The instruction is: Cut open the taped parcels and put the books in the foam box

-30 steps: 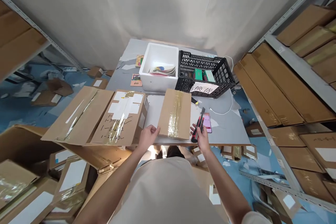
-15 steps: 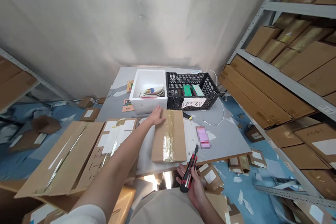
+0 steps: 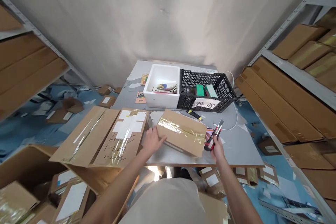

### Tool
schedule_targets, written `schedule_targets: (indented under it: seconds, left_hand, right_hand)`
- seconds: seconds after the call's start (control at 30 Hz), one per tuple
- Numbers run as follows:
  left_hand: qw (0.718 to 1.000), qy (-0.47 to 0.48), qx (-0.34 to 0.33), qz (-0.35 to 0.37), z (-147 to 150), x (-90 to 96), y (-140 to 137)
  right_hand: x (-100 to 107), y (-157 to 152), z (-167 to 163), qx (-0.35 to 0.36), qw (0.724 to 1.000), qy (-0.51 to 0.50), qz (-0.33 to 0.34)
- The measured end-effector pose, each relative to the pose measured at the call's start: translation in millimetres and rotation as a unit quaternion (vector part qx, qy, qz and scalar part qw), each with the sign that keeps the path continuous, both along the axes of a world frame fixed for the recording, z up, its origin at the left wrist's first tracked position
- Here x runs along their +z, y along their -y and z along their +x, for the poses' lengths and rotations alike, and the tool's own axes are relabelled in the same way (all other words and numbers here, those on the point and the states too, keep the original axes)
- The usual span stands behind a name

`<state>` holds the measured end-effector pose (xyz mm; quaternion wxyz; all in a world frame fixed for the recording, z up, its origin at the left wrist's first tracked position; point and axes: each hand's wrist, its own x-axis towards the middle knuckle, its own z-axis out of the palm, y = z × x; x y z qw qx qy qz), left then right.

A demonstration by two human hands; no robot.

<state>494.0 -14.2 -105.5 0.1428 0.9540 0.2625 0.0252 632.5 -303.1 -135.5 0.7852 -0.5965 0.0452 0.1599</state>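
Observation:
A taped cardboard box (image 3: 183, 131) lies crosswise at the table's front, turned at an angle, clear tape along its top. My left hand (image 3: 153, 141) grips its left end, thumb along the near side. At the box's right end, my right hand (image 3: 217, 150) is closed around a red and black utility knife (image 3: 213, 136), blade end pointing up and away. The fingers nearest the box are partly hidden, so their contact with it is unclear. Behind the knife, a phone with a pinkish screen (image 3: 210, 131) is partly covered. A black and yellow cutter (image 3: 194, 114) lies beyond the box.
A white foam box (image 3: 161, 102) with booklets and a black crate (image 3: 187, 103) holding green boxes stand at the back. Larger cartons (image 3: 84, 136) flank the table's left. Shelves of boxes rise on both sides; cartons and paper scraps litter the blue floor.
The box has turned from lengthwise to crosswise. My left hand has shifted from its far left corner to its left end. My right hand, with the knife, has moved up to the right end.

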Motion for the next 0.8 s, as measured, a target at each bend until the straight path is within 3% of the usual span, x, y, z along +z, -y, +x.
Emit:
schedule_targets:
  seconds: [0.13, 0.27, 0.4, 0.53, 0.8]
  left_hand:
    - [0.999, -0.004, 0.034, -0.001, -39, -3.3, 17]
    - [0.998, 0.004, 0.064, 0.021, -41, 2.2, 19]
    - [0.993, 0.056, -0.044, 0.09, -19, 2.5, 20]
    - [0.977, 0.044, -0.168, 0.12, 6, -6.5, 25]
    - [0.975, 0.025, -0.184, 0.127, 15, -14.5, 30]
  right_hand:
    - [5, -18, 35, 0.034, 0.999, -0.008, -0.016]
    - [8, -15, 34, 0.054, 0.997, 0.003, -0.062]
    - [6, 19, 15, 0.106, 0.977, 0.018, -0.185]
    - [5, 42, 0, 0.172, 0.965, 0.002, -0.197]
    - [4, 38, -6, 0.21, 0.965, -0.009, -0.155]
